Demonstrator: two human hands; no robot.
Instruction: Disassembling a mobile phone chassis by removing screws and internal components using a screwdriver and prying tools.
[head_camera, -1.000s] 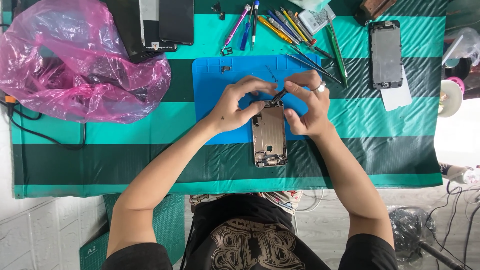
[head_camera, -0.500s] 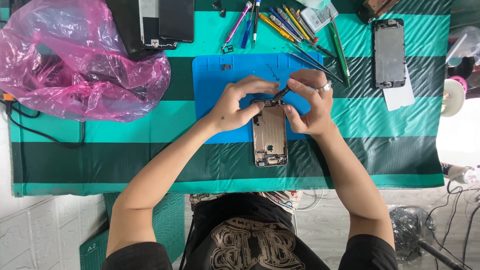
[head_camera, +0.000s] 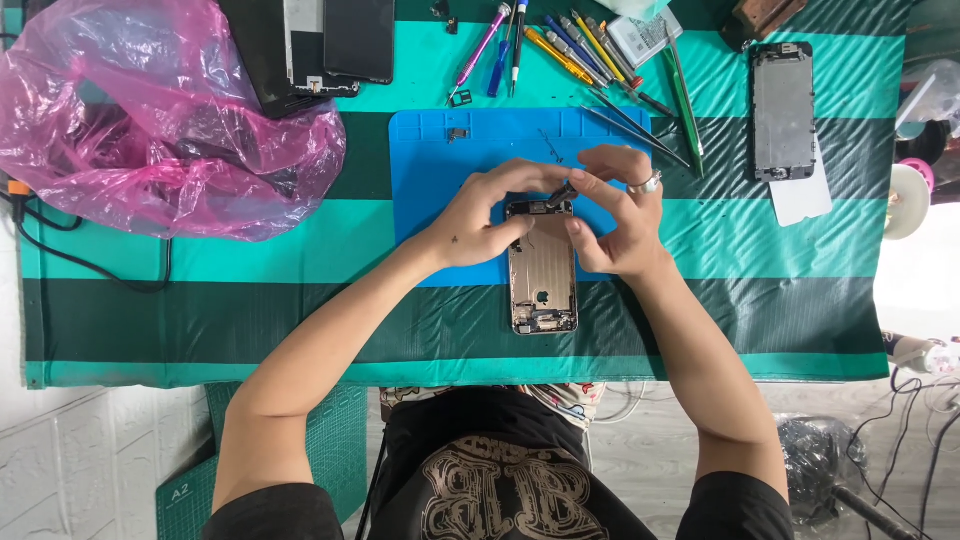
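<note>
The opened phone shell (head_camera: 542, 268) lay on the blue mat (head_camera: 430, 160), its top end pinched between both hands. The left hand (head_camera: 487, 215) gripped its upper left edge; the right hand (head_camera: 615, 210) held a thin dark tool (head_camera: 563, 190) at its top. Beyond the grip lay screwdrivers (head_camera: 570, 45); far left, a pink bag (head_camera: 150, 120).

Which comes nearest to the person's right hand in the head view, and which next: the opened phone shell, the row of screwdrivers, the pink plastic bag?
1. Opened phone shell: under the right hand, touched at its top end.
2. Row of screwdrivers: beyond the hand, at the table's far edge.
3. Pink plastic bag: far off to the left.
</note>
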